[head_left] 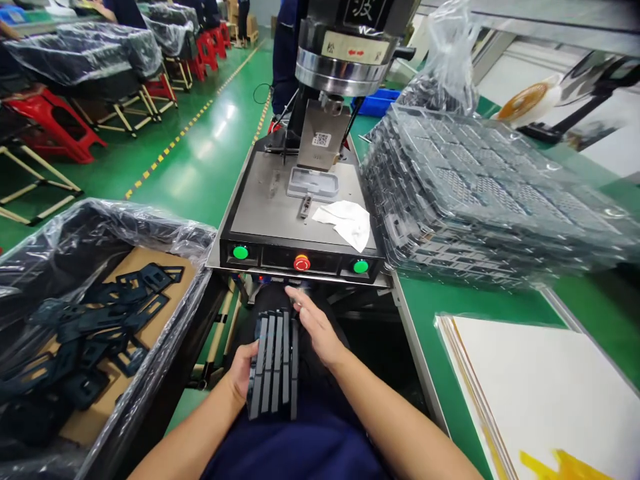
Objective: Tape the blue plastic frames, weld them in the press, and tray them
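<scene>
Over my lap, a stack of dark rectangular plastic parts (273,363) stands on edge, several of them side by side. My left hand (244,368) grips the stack from its left side, thumb on top and the other fingers hidden beneath. My right hand (317,327) is at the stack's right side with its fingers stretched forward; whether its palm touches the last part I cannot tell. Ahead of both hands is a press machine with a grey fixture (313,184) on its metal plate (260,207). A white cloth (346,223) lies beside the fixture.
Left is a plastic-lined bin (195,233) with loose dark parts (95,327) on cardboard. Clear trays (480,193) are piled on the right, above white sheets (550,380). The machine front has green buttons (241,253) and a red stop button (302,262). Other people sit far left.
</scene>
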Tool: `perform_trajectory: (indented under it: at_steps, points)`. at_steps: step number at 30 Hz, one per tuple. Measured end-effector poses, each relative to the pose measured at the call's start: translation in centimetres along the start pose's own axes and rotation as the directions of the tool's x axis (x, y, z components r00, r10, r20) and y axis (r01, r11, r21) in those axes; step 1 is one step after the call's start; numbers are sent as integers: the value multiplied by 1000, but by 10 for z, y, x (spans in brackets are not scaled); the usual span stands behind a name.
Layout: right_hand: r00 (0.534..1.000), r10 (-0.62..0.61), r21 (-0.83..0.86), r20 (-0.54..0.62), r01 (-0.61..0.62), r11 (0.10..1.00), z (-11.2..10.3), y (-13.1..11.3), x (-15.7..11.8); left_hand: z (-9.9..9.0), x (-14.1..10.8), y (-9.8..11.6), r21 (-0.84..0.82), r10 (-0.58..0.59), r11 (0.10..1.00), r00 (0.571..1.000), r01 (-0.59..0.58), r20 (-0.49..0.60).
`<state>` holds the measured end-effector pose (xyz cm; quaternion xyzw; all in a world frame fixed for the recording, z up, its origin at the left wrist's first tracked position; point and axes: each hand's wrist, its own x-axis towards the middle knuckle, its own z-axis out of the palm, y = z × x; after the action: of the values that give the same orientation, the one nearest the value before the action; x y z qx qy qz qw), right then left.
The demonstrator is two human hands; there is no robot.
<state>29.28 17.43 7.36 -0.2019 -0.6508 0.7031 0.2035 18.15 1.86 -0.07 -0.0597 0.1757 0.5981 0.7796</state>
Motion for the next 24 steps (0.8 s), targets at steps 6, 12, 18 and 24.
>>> perform_trajectory:
  at_steps: [6, 12, 18, 24]
  points:
    - [932, 263, -86, 251, -249, 965, 13, -6, 15, 10, 1, -6, -26, -85, 996, 983, 90, 161]
    - [935, 266, -8, 234, -272, 962, 23, 3, 26, -11, 2, -4, -2, 29, 1000, 986, -29, 163]
    - [935, 196, 53, 294, -221, 974, 18, 20, 29, -13, 4, -5, 32, 65, 997, 982, -72, 179]
    - [906, 312, -31, 286, -317, 948, 14, 22, 28, -11, 6, -3, 5, 75, 997, 988, -76, 134]
